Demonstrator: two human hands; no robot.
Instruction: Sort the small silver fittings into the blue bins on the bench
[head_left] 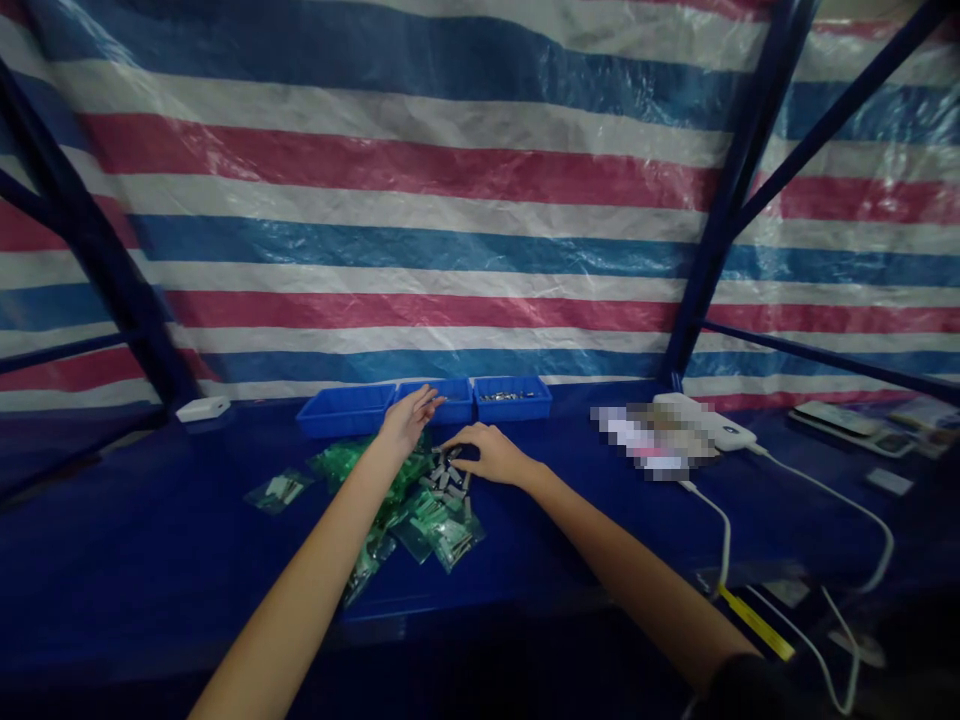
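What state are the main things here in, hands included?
Left hand: at middle bin, grip unclear
Right hand: curled at grey pieces
Grey pieces: loose, piled
Left bin: open-topped
Middle bin: open-topped
Right bin: open-topped, holding shiny parts
Greenish bags: heaped
Small bag: lying apart
White device: cable plugged in

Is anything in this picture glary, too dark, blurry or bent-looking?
In the head view, bright glints streak the striped sheet; in the head view, the space below the blue table sinks into near-black; in the head view, the grey pieces by the right hand look soft, and square blocks hide one patch.
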